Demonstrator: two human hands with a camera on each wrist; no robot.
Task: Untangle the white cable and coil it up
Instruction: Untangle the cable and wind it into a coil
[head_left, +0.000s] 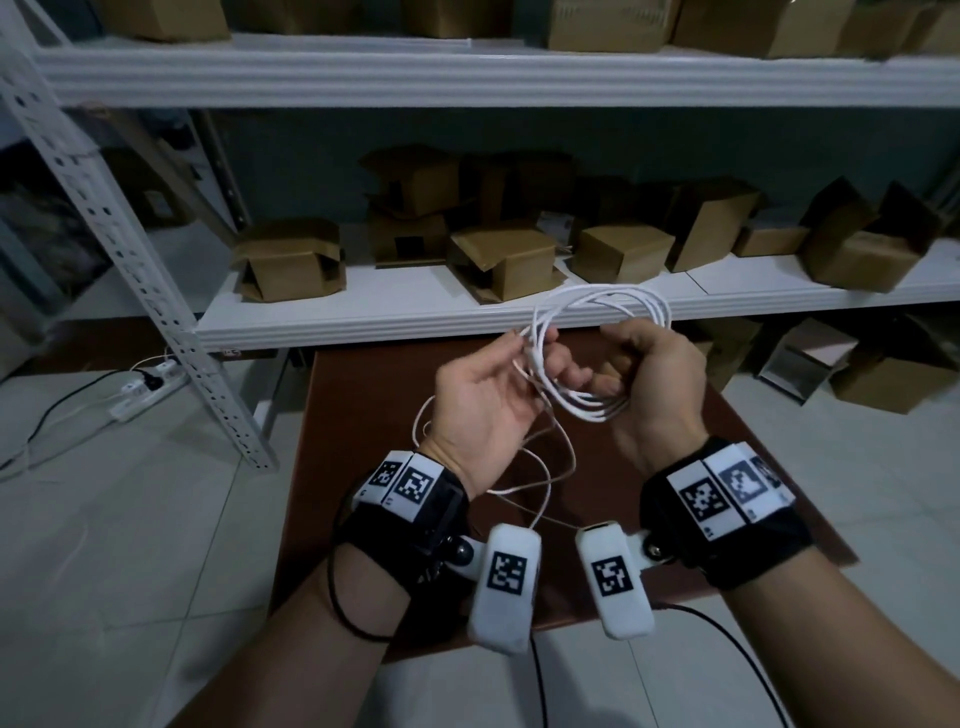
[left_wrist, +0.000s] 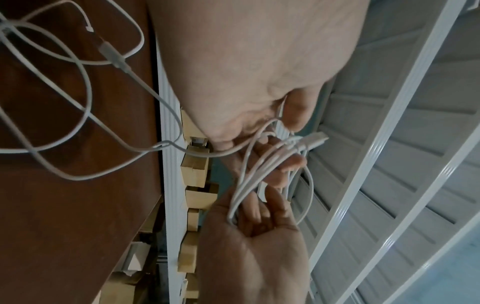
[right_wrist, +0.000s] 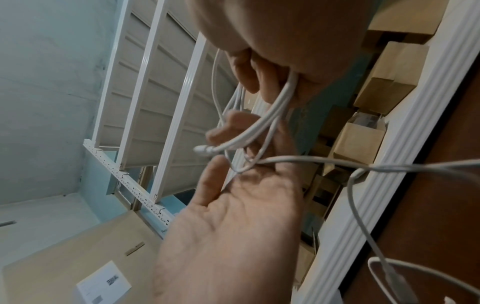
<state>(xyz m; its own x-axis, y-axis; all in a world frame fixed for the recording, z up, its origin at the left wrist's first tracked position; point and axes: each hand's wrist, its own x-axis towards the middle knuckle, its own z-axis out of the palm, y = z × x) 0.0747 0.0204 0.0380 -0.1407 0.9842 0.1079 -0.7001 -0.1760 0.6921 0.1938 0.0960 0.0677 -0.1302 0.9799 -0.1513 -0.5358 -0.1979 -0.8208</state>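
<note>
A dark reddish-brown tabletop fills the lower middle of the head view, its far edge just below a white metal shelf. Loose loops of the white cable lie on the tabletop. Open cardboard boxes sit in a row across the shelf. At left, a white power strip lies on the tiled floor.

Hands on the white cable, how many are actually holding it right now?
2. The left hand pinches the white cable at the coil's left side; the right hand curls round the loops on the right.
</note>
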